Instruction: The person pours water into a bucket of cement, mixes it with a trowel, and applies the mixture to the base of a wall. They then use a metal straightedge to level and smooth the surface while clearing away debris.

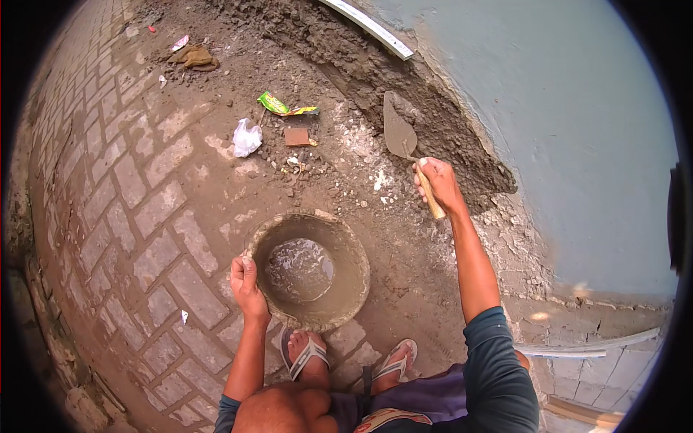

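My left hand [247,287] grips the left rim of a round, mortar-crusted basin [346,289], which is tilted and has a wet grey residue [299,270] at its bottom. My right hand [439,184] is closed round the wooden handle of a trowel [399,130]. The trowel's blade points up and away, over the rough wet mortar strip [462,148] at the base of the wall. Both feet in sandals stand just below the basin.
A smooth grey wall [577,144] rises on the right, with a white strip [372,29] at its upper edge. Brick paving [155,260] covers the left. Beyond the basin lie a green wrapper [274,103], a white plastic bag [247,138] and a brick piece [296,137].
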`<action>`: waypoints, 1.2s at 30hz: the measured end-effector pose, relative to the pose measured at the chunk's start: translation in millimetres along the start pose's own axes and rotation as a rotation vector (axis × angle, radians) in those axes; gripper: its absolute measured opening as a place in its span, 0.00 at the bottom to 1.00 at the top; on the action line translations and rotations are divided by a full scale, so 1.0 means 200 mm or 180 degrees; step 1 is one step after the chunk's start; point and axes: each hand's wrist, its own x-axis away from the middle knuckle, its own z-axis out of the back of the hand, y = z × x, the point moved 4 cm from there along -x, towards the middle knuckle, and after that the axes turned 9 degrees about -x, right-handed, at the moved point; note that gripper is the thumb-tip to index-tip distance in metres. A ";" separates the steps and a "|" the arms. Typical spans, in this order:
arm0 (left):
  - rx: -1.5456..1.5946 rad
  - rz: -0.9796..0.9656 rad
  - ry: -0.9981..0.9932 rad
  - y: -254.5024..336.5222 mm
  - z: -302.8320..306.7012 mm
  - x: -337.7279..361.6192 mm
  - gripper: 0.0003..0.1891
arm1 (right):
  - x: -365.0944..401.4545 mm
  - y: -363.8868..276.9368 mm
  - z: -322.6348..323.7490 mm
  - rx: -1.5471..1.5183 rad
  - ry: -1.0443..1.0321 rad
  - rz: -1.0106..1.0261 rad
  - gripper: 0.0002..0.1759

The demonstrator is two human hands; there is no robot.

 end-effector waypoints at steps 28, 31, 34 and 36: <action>0.0106 -0.0006 0.0126 0.03 -0.04 0.00 0.12 | -0.06 -0.71 -0.25 -0.0109 -0.1456 -0.0698 0.19; 0.0030 0.0024 0.0102 0.04 0.00 0.01 0.12 | -0.11 -0.68 -0.11 -0.0629 -0.0893 -0.0177 0.20; -0.0060 -0.0021 0.0102 0.08 -0.04 0.02 0.13 | 0.24 -0.58 0.00 -0.0651 -0.0655 -0.0131 0.20; 0.0014 0.0026 0.0149 0.11 -0.08 0.03 0.13 | 0.47 -0.50 0.01 -0.0493 -0.0612 -0.0187 0.20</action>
